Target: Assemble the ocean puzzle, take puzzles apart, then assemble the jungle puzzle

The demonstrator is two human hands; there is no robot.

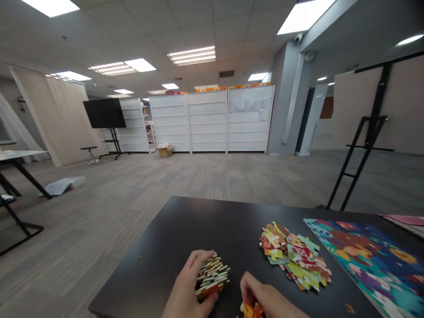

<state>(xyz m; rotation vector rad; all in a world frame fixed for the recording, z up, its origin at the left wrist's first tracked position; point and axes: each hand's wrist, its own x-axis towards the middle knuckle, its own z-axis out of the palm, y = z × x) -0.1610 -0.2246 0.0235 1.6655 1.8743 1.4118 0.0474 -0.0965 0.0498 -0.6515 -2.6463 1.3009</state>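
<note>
My left hand [188, 285] is wrapped round a thick stack of jigsaw pieces [213, 278] standing on edge on the black table [185, 238]. My right hand [265, 298] is closed on an orange jigsaw piece [249, 310] at the bottom edge of the view, just right of the stack. A loose heap of colourful jigsaw pieces [293, 256] lies further right on the table. Beyond it lies a colourful picture sheet [367, 260] in teal, purple and orange.
A black easel stand [362, 150] rises behind the table's right side. Grey carpet stretches to white shelving [212, 121], a dark screen on a stand [104, 114], a stool [89, 152] and a cardboard box [164, 151]. Another table [16, 155] stands at left.
</note>
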